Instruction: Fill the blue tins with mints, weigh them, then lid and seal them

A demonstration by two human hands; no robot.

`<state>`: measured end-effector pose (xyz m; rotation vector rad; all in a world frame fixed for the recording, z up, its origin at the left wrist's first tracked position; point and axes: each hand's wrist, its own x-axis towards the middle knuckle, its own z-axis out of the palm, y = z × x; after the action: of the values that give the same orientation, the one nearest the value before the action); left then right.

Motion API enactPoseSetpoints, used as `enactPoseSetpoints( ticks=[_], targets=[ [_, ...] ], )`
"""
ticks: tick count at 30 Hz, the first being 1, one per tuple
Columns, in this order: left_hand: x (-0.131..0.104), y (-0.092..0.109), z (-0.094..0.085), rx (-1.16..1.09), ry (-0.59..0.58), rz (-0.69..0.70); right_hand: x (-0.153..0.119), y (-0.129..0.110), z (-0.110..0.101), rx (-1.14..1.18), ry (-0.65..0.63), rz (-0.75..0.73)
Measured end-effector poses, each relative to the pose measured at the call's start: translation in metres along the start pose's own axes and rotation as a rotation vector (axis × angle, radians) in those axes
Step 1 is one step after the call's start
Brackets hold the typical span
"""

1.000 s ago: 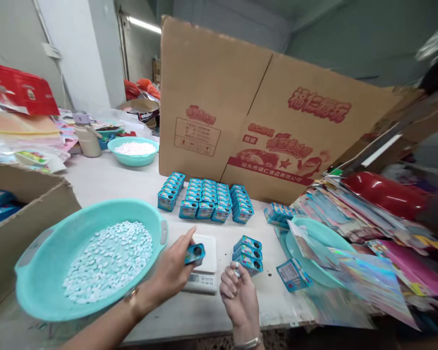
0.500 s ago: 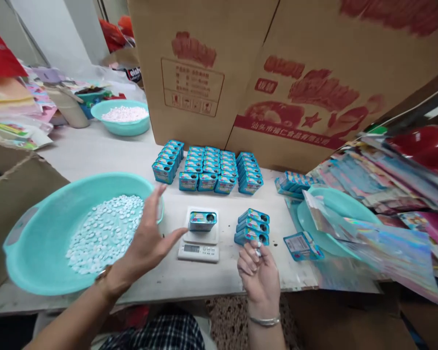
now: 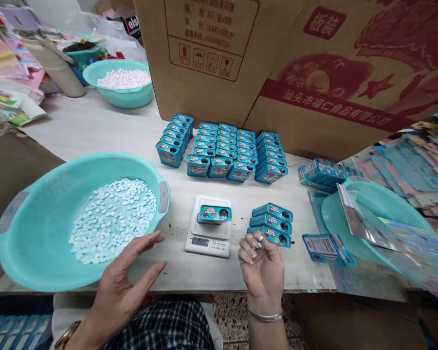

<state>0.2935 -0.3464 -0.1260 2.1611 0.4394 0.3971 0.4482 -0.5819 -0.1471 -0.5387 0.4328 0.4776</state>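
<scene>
One tin (image 3: 214, 214) sits on the scale (image 3: 209, 234), hole in its top face showing, display lit but digits too small for me to read. Judging by the layout: a block of filled-looking tins (image 3: 221, 151) is lined up in rows against the carton (image 3: 277, 63), so a good batch looks done. Left to go, as far as I can see: a stack of three tins (image 3: 272, 224) just right of the scale, a few more tins (image 3: 323, 170) lying further right by the spare basin (image 3: 375, 218), and plenty of tablets (image 3: 113, 218) in the big basin (image 3: 29, 253). So I'd call it mid-run, not near the end. My left hand (image 3: 126, 287) is flat and open, fingers spread, hovering at the near rim of the big basin, touching nothing I can make out, holding nothing. My right hand (image 3: 261, 265) is curled, thumb and fingertips pinched on something small and white (image 3: 260, 238), probably a tablet or two, too small to tell. It sits just in front of the three-tin stack, near the bottom tin's hole, not touching the tin on the scale. A second basin (image 3: 120, 87) of tablets is far back left, well apart from both hands.
</scene>
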Motion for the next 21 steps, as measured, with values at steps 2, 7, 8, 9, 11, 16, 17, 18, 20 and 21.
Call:
enactPoseSetpoints(
  ticks=[2,7,8,9,11,16,17,18,20,21],
  targets=[
    [0.001,-0.001,0.003,-0.008,-0.017,0.021,0.003,0.002,0.005,-0.019,-0.003,-0.014],
    [0.004,-0.003,0.011,-0.035,-0.061,0.061,0.008,0.004,0.017,-0.060,0.070,-0.058],
    [0.006,-0.003,0.013,-0.034,-0.068,0.069,0.009,0.004,0.021,-0.062,0.086,-0.065],
    [0.008,-0.003,0.015,-0.031,-0.073,0.081,0.010,0.003,0.024,-0.060,0.093,-0.075],
    [0.013,-0.001,0.020,-0.022,-0.086,0.116,0.010,0.001,0.032,-0.054,0.082,-0.096],
    [0.036,0.011,0.035,-0.011,-0.094,0.223,0.012,-0.005,0.051,-0.038,0.038,-0.134],
    [0.042,0.015,0.038,-0.005,-0.089,0.244,0.012,-0.005,0.054,-0.032,0.029,-0.136],
    [0.048,0.020,0.043,0.005,-0.084,0.271,0.012,-0.006,0.056,-0.021,0.017,-0.136],
    [0.064,0.027,0.053,0.046,-0.081,0.334,0.010,-0.005,0.058,0.006,-0.008,-0.129],
    [0.072,0.030,0.059,0.079,-0.087,0.370,0.008,-0.004,0.058,0.019,-0.018,-0.123]
  ],
)
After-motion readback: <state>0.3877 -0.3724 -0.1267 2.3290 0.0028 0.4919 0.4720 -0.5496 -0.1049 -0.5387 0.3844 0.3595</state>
